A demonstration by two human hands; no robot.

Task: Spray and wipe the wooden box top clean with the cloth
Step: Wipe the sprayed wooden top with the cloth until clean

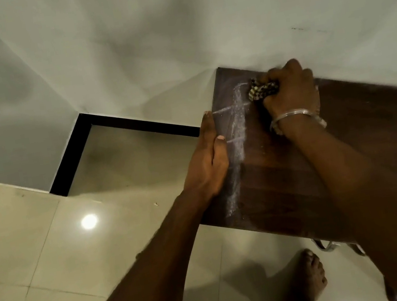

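Clenching cloth (262, 90) in right grip (288, 93) at far corner of box top (278, 189), left grip (208, 164) released, lying flat along left edge, beside white spray streak (236, 154)

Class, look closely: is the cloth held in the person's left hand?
No, the right hand grips the bunched cloth, while the left hand rests on the edge of the wooden box top, holding nothing.

1. Black skirting board (118, 123): L-shaped, wraps the recessed corner at the wall foot.
2. White wall (120, 44): directly above the skirting.
3. Dark scuff marks (303, 28): on the wall, well up-right of the skirting.
4. Glossy beige floor tiles (51, 255): below the skirting, grout lines visible.
5. Round light reflection (89, 221): on a tile, just below the skirting's near end.
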